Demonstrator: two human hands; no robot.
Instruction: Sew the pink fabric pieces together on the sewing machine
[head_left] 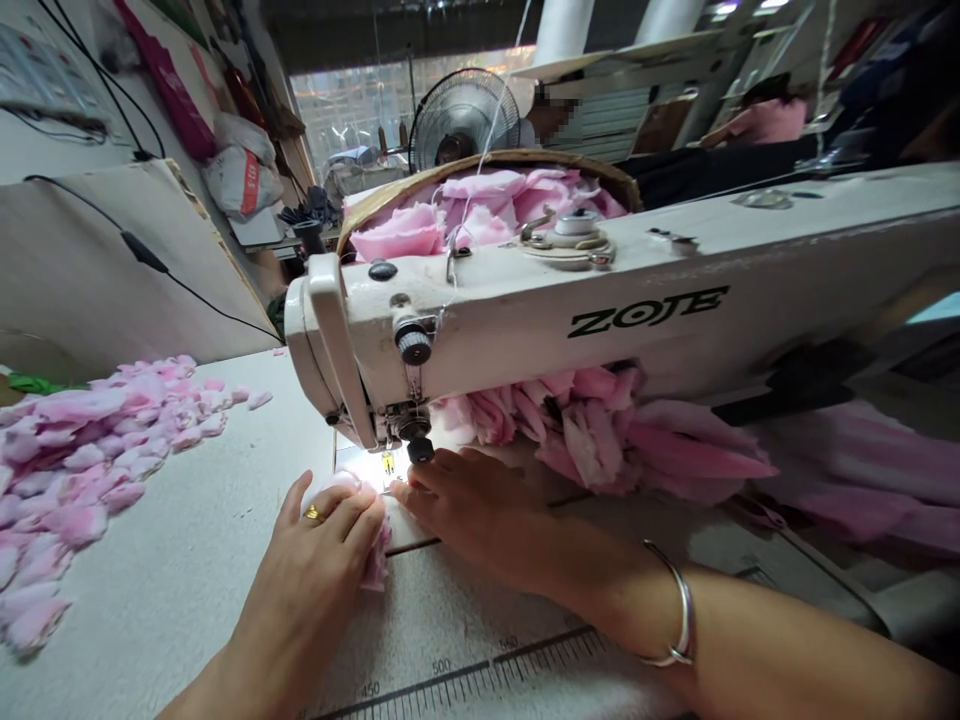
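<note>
A white sewing machine (pixel 495 320) stands over the table, its lamp lighting the needle area. My left hand (pixel 322 550), with a gold ring, presses a small pink cloth piece (pixel 375 560) against the table just left of the needle, fingers bent over it. Right of the presser foot (pixel 388 465), my right hand (pixel 480 510) has its fingers bent and close together near the needle plate; what they hold, if anything, is hidden. A silver bangle circles that wrist. Gathered pink fabric (pixel 592 430) lies beneath the machine arm, behind my right hand.
Many pink petal-like pieces (pixel 90 450) are heaped on the table at the left. Behind the machine are a basket of pink cloth (pixel 480 205) and a fan (pixel 465 115). A ruler strip (pixel 465 685) runs along the near edge. Two people are in the background.
</note>
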